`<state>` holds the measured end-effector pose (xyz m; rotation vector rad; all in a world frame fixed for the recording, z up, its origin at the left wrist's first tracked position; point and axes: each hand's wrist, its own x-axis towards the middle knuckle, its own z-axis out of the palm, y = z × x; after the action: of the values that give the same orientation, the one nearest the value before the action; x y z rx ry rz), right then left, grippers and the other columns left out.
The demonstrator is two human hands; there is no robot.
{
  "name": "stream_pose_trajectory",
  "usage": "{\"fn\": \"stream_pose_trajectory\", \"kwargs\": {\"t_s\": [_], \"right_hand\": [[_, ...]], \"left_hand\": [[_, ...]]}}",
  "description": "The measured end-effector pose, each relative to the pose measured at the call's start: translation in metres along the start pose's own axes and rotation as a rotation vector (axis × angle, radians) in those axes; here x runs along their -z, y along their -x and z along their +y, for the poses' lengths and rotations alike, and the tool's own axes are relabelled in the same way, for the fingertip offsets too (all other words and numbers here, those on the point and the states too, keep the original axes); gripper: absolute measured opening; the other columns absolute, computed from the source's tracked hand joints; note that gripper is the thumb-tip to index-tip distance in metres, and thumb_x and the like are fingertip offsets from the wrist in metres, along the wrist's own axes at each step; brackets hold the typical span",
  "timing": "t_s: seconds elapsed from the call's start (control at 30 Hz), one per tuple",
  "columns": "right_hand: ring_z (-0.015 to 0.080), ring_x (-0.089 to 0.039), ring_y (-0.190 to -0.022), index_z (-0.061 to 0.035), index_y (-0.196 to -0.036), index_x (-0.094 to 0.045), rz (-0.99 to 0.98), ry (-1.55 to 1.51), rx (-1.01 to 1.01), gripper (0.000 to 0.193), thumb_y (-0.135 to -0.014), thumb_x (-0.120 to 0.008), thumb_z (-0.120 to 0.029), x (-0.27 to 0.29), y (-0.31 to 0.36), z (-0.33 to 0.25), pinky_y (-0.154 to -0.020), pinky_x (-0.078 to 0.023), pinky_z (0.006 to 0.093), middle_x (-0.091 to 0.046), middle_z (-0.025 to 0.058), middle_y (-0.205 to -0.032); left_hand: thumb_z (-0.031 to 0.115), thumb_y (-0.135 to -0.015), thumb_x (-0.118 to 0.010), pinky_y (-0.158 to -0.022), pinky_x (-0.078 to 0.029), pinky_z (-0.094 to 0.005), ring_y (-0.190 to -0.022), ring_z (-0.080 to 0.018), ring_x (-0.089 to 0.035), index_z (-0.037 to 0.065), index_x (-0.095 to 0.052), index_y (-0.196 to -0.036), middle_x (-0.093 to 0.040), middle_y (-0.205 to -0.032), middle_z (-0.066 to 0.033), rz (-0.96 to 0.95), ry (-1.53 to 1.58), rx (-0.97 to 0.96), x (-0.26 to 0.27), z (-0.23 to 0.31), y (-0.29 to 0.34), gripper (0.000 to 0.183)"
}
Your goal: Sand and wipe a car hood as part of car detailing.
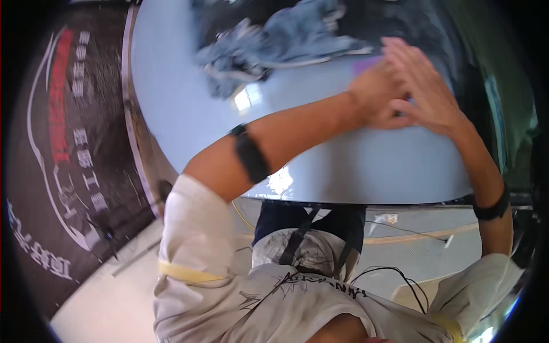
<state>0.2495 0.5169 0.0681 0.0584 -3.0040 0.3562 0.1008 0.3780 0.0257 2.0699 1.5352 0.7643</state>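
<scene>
My left hand (378, 94) reaches across to the right over a glossy pale blue car panel (229, 108). My right hand (424, 86) crosses it, fingers stretched out and lying against or over the left hand's fingers. Most of the left fingers are hidden or blurred. A flat purple piece (361, 66) shows at the edge of the left hand; whether that hand holds it I cannot tell. To the left of both hands, a crumpled blue-grey cloth (280, 43) lies on the panel's far part.
The panel's curved front edge is close to my body. A dark banner (86, 131) with printed shapes stands along the left. Dark cables (400, 271) run near the floor at lower right. Black bands (251, 157) circle both forearms.
</scene>
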Motion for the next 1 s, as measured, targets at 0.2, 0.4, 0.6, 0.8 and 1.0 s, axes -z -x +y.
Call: {"fn": "stream_pose_trajectory", "kwargs": {"t_s": [0.2,0.4,0.6,0.8,1.0], "right_hand": [[0.0383,-0.029,-0.156,0.0013,-0.158,-0.037,0.051,-0.047,-0.142,0.090,-0.098,-0.051,-0.064,-0.047,-0.033,-0.070,-0.128,-0.016,0.0533,-0.034,0.0208,-0.167],[0.0379,-0.029,-0.155,0.0014,-0.161,-0.032,0.106,-0.339,0.047,0.098,-0.093,-0.061,-0.064,-0.142,-0.163,-0.237,-0.129,-0.018,0.0512,-0.031,0.0235,-0.167],[0.0322,-0.027,-0.158,0.0011,-0.162,-0.031,0.154,-0.316,0.036,0.099,-0.092,-0.064,-0.061,-0.117,-0.107,-0.185,-0.130,-0.018,0.0456,-0.030,0.0180,-0.170],[0.0292,-0.028,-0.158,-0.0027,-0.160,-0.036,0.117,-0.018,-0.099,0.081,-0.098,-0.063,-0.047,-0.022,-0.002,-0.011,-0.131,-0.017,0.0447,-0.035,0.0137,-0.168],[0.0326,-0.026,-0.158,-0.0018,-0.161,-0.034,0.050,0.055,-0.159,0.072,-0.104,-0.052,-0.042,0.002,0.017,0.025,-0.130,-0.017,0.0477,-0.034,0.0164,-0.168]], "left_hand": [[0.045,-0.084,-0.071,-0.121,-0.034,-0.0506,-0.137,-0.0397,-0.052,0.003,-0.067,-0.130,-0.062,-0.141,-0.0193,0.364,-0.250,-0.127,-0.025,-0.023,0.061,0.063],[0.039,-0.089,-0.067,-0.126,-0.018,-0.0587,-0.155,-0.0449,-0.027,0.001,-0.052,-0.149,-0.038,-0.163,-0.0262,-0.022,-0.089,0.179,0.071,-0.045,0.303,0.073],[0.040,-0.090,-0.066,-0.126,-0.021,-0.0573,-0.153,-0.0453,-0.031,0.001,-0.048,-0.151,-0.036,-0.164,-0.0267,-0.058,-0.235,0.086,0.062,-0.028,0.238,0.074],[0.042,-0.089,-0.068,-0.125,-0.025,-0.0562,-0.142,-0.0467,-0.042,0.001,-0.053,-0.144,-0.053,-0.145,-0.0252,0.132,-0.238,-0.179,0.001,-0.014,0.005,0.069],[0.050,-0.089,-0.064,-0.127,-0.025,-0.0499,-0.148,-0.0474,-0.037,-0.003,-0.049,-0.148,-0.047,-0.155,-0.0281,0.263,-0.162,-0.104,-0.033,-0.013,-0.061,0.081]]}}
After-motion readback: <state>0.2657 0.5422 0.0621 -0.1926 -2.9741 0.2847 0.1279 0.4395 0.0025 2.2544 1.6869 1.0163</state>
